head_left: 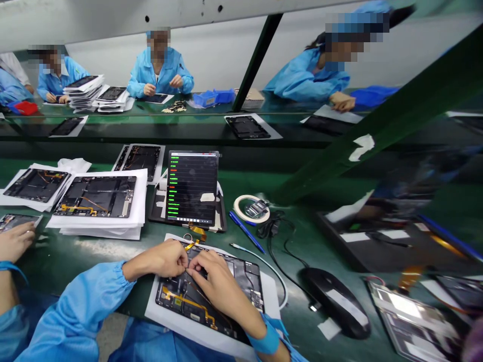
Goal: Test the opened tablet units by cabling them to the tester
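Tablet shell [184, 286] on paper [154, 306]; my L hand [164, 259] & R hand [217, 274] bunched tog. atop it, can't tell if gripping.

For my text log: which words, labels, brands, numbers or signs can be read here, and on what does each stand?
None can be read.
Lit screen: rows of green and a few red characters, too small to read; icons along its bottom edge likewise.
Open tablet at bottom centre: any print is too small.
Mouse: nothing legible on its white label.
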Demonstrator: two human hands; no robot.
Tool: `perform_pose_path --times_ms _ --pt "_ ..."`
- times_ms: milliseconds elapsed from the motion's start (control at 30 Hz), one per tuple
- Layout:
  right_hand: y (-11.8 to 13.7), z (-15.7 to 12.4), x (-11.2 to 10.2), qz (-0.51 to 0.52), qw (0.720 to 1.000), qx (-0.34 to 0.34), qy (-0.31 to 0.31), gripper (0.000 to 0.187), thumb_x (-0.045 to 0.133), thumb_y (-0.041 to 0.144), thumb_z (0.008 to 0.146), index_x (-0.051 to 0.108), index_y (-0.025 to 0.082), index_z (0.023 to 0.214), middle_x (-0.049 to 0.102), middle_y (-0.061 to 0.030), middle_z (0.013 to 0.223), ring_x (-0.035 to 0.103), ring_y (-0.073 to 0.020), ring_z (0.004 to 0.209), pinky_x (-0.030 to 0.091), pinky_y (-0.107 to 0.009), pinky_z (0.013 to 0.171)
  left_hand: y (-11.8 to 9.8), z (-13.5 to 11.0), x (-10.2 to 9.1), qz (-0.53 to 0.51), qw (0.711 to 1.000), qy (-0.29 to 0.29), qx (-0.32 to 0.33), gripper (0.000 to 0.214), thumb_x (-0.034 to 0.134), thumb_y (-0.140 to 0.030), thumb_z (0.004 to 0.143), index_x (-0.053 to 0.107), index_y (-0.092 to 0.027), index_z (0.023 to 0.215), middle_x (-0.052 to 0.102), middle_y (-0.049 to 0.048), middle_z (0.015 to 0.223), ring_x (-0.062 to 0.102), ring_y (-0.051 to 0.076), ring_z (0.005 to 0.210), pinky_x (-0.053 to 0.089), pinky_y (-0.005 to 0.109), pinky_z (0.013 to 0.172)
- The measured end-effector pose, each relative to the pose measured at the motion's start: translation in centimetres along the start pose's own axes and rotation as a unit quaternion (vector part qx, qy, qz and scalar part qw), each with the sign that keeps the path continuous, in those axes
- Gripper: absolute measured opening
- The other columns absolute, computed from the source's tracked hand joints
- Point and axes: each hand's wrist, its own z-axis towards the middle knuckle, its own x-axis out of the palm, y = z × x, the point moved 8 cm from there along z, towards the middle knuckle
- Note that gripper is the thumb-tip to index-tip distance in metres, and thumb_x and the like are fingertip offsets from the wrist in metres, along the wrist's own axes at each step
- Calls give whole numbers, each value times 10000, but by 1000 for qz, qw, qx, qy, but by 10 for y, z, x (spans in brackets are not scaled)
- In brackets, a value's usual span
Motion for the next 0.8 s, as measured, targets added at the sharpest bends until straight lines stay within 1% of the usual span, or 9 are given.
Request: perform_pose_path --times_ms 267,433,533,600,667,700,800 --pt "-3 0 2 7 1000 2 -2 95 585 179 956 621 218 878 596 -34 897 506 -235 910 373 -375 814 -11 -4 -3 30 999 -22 -21 139 585 -92 752 696 -120 673 653 18 647 501 85 597 316 194 584" --pt "-6 1 6 9 1000 -3 2 113 551 163 951 623 211 879 590 -41 890 503 -238 909 368 -372 799 -14 -6 0 43 998 -43 -34 123 595 -48 690 624 -126 600 534 -13 548 351 72 522 261 216 541" --pt "-9 2 11 4 1000 0 13 121 546 169 948 635 208 875 586 -40 879 503 -235 900 368 -367 795 -12 -6 2 35 998 -39 -39 134 610 -22 658 594 -128 578 485 -32 523 362 71 530 269 207 534" --pt "-10 4 12 -2 1000 10 20 114 563 179 939 638 205 857 588 -39 871 509 -235 899 374 -366 799 -11 -6 2 25 999 -33 -35 134 606 -20 672 609 -127 592 497 -35 531 386 70 543 278 194 533" --pt "-8 5 9 -4 999 13 40 109 566 173 933 635 202 854 600 -39 888 523 -234 920 388 -368 824 -10 -7 1 18 999 -23 -31 135 591 -15 689 650 -126 640 539 -36 560 411 65 550 291 180 534" --pt "-6 4 6 -2 998 11 60 95 567 168 929 634 202 870 609 -38 911 531 -230 937 397 -367 841 -10 -7 1 16 999 -19 -28 147 583 -13 694 671 -127 668 559 -37 577 422 62 552 296 172 535" --pt "2 2 -11 2 990 18 140 96 577 181 925 637 221 988 630 -31 986 562 -210 953 431 -349 861 -7 -8 1 21 999 -15 -20 197 570 -6 685 712 -134 735 603 -35 615 440 57 553 303 157 521"
